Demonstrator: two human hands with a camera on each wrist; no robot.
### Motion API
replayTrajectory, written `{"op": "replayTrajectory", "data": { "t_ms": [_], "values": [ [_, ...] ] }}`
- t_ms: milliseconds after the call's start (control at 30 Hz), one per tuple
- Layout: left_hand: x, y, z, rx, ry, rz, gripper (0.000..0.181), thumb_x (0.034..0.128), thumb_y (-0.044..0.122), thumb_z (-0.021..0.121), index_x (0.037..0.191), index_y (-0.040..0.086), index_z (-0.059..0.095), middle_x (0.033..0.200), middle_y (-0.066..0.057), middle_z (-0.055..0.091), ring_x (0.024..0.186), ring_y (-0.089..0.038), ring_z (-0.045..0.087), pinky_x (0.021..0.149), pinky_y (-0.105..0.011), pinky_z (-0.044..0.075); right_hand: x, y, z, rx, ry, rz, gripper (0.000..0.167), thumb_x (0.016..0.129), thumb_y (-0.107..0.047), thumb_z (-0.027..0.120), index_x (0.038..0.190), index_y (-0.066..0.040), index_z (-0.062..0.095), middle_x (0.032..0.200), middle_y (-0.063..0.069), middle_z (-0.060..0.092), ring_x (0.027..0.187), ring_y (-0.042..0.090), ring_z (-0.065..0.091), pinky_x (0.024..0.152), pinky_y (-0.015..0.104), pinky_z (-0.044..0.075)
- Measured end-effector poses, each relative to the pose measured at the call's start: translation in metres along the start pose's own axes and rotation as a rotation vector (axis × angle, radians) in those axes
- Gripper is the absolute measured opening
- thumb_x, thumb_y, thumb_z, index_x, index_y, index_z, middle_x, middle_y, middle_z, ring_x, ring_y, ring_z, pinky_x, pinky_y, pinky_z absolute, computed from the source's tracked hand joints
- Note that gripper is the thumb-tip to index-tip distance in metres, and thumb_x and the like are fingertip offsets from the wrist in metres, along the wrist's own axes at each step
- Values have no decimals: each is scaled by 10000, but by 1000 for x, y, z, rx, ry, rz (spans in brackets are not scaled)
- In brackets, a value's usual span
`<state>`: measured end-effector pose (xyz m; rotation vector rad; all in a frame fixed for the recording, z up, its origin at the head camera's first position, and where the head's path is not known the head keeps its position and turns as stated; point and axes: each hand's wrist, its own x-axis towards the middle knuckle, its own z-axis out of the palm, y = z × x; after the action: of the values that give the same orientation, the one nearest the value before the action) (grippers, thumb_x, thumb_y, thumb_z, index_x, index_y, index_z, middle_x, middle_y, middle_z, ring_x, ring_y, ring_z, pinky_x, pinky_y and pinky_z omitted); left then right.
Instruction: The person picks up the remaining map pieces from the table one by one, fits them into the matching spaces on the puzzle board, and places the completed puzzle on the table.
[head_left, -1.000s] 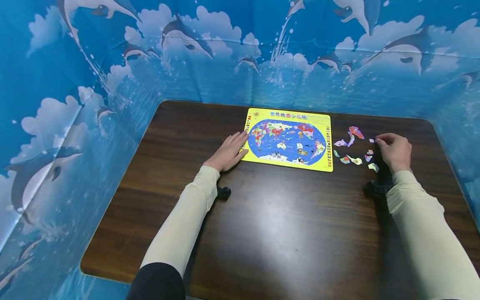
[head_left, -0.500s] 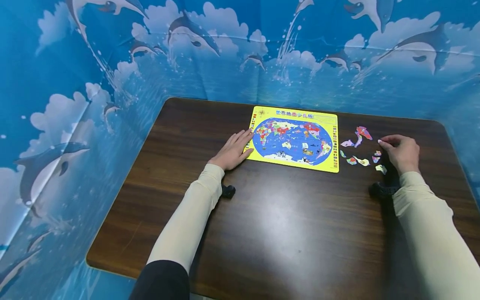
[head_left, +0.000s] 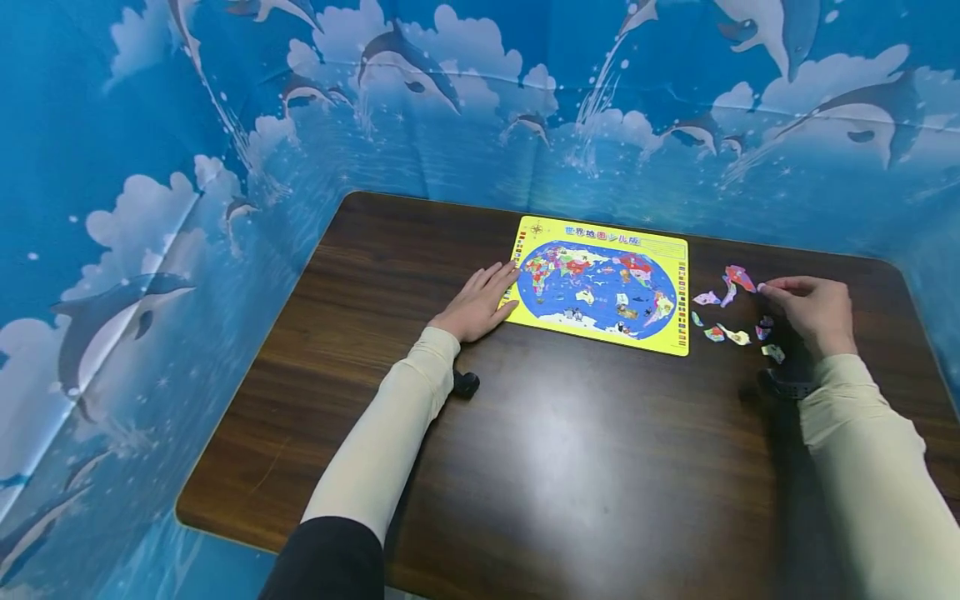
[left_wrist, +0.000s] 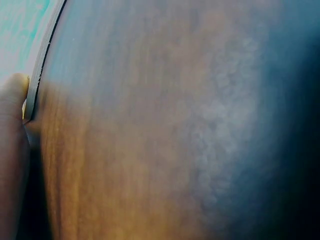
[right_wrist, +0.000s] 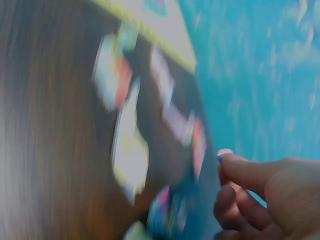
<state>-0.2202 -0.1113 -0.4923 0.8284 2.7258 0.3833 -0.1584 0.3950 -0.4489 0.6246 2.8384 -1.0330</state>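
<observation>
My left hand (head_left: 477, 302) lies flat with its fingers spread, fingertips on the left edge of the yellow-bordered world map board (head_left: 600, 336). In the left wrist view the thumb (left_wrist: 15, 95) touches the board's edge. My right hand (head_left: 817, 312) pinches a small pale piece (right_wrist: 224, 151) between thumb and finger, above the table to the right of the loose pieces. Nearest to it lies a red and pink piece (head_left: 741, 277). A pale yellow piece (head_left: 734, 335) and a pink one (head_left: 707, 297) lie between board and hand. The right wrist view is blurred.
The brown wooden table (head_left: 555, 467) stands against a blue curtain (head_left: 450, 158) printed with dolphins. Several other small pieces, one of them whitish green (head_left: 773, 353), lie right of the board. Black straps are on both wrists.
The head view has shifted, so the table and board appear farther right. My right hand has risen slightly off the table with the small piece; my left hand stays on the board's edge.
</observation>
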Motion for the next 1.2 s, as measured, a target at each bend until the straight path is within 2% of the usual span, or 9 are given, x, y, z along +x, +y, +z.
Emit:
{"op": "replayTrajectory", "data": {
  "t_ms": [67,133,200,367,467,633,733,900,1200],
  "values": [
    [1,0,-1,6,1,-2,665,1129,474,319,1697,196,111,1783,20,34,1658,-206,-2,1357,-395,-10,-1,-20,9,19,-33,-52,616,1023,-519,586,1308,20,673,935,-79,688,974,250,522,692,291,435],
    [1,0,-2,14,4,-3,663,1130,468,320,1696,191,115,1783,14,38,1658,-210,3,1357,-395,-7,0,-44,21,25,-66,-114,586,1037,-493,580,1306,19,677,1079,58,720,995,275,550,691,279,450],
    [0,0,-1,12,11,5,659,1131,458,324,1695,181,125,1783,1,50,1657,-223,18,1358,-404,2,1,-68,36,51,-102,-164,543,1049,-452,583,1307,16,678,1252,243,655,1001,301,571,688,290,475],
    [-3,3,0,-5,31,29,649,1133,427,338,1691,157,148,1780,-30,82,1655,-255,55,1358,-432,26,7,-109,72,85,-162,-233,444,1054,-387,606,1268,-12,710,1250,232,677,1013,276,583,768,325,493],
    [-3,3,3,-5,40,28,643,1135,423,335,1692,162,146,1780,-26,84,1655,-250,56,1358,-425,23,10,-121,92,68,-166,-255,407,1060,-360,606,1243,-17,728,1251,228,700,1023,257,583,804,329,459],
    [-4,6,2,6,36,30,642,1135,431,326,1693,170,142,1780,-21,80,1655,-244,52,1358,-418,19,16,-133,114,60,-135,-255,352,1056,-285,624,1199,16,738,1212,244,725,944,233,585,746,310,435],
    [-5,6,0,3,33,23,643,1134,427,331,1694,177,137,1781,-13,71,1656,-240,45,1358,-424,16,18,-140,121,40,-121,-264,333,1053,-260,628,1183,27,734,1181,253,725,918,244,582,734,294,426],
    [-3,4,1,9,27,5,644,1134,435,321,1697,198,115,1783,9,44,1657,-223,24,1357,-420,3,15,-152,124,33,-146,-247,322,1053,-246,625,1201,21,726,1201,256,715,988,303,593,792,318,435],
    [0,0,5,16,13,-3,643,1134,459,289,1698,224,90,1783,34,13,1657,-196,-4,1355,-394,-20,11,-154,124,20,-152,-270,295,1064,-215,604,1191,24,720,1228,266,714,1100,375,633,953,494,485]
  ]
}}
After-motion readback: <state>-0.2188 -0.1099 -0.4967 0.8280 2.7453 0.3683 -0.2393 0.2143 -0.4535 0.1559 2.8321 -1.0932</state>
